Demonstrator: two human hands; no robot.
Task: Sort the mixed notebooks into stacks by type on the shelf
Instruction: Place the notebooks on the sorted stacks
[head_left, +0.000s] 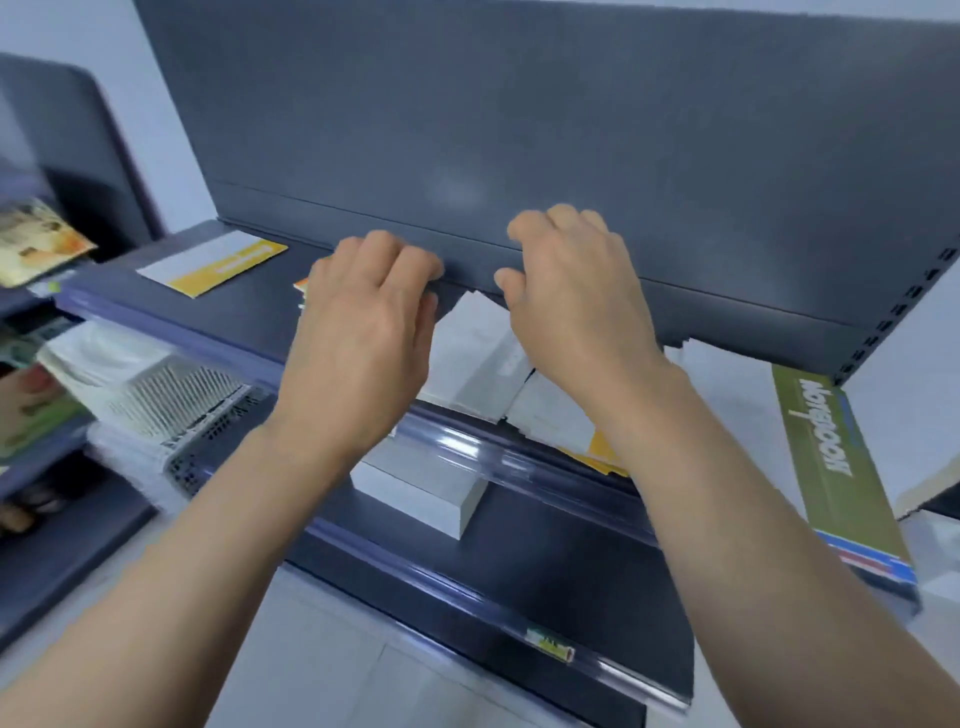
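Observation:
On the dark upper shelf (156, 306) lies a loose pile of notebooks. My left hand (363, 338) rests on a stack of notebooks (303, 289), whose orange and white edges peek out at its left; its fingers curl over the stack's far side. My right hand (571, 306) hovers over tilted white notebooks (478, 353), fingers loosely curled, with nothing visibly held. More white notebooks (550, 410) and a yellow one (602, 452) lie under my right wrist. A white-and-yellow notebook (213, 265) lies alone at the shelf's left. A green notebook (831, 467) lies at the right.
The shelf's dark back panel (519, 130) rises just behind my fingers. A clear price rail (467, 447) runs along the front edge. On the lower shelf sits a white block of paper (421, 493). A white wire basket (176, 410) and packaged goods (36, 239) are at the left.

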